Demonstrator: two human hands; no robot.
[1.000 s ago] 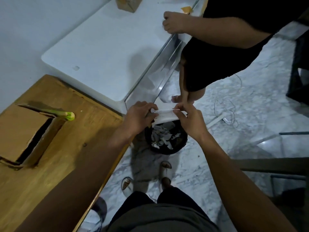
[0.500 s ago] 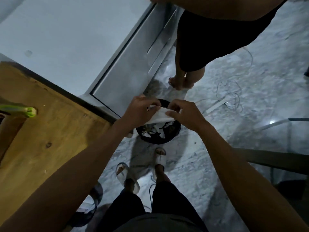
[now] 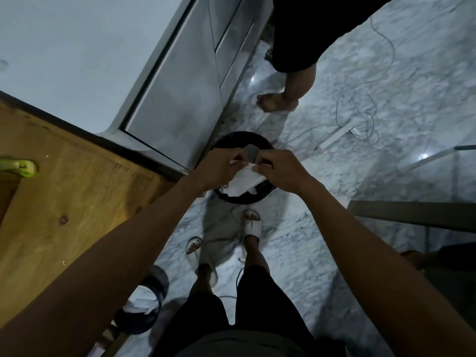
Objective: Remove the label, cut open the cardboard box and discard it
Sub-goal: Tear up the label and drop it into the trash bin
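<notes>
White and limp, the label (image 3: 244,181) hangs over the bin (image 3: 265,195). Left hand (image 3: 219,168) and right hand (image 3: 279,170) pinch its top edge; it likely tears easily there.

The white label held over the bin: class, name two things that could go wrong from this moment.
1. Both hands, left and right, pinch the white label above the black bin; torn pieces might flutter past its rim onto the marble floor.
2. White cables lie loose on that floor near the bin, a possible trip hazard.
</notes>
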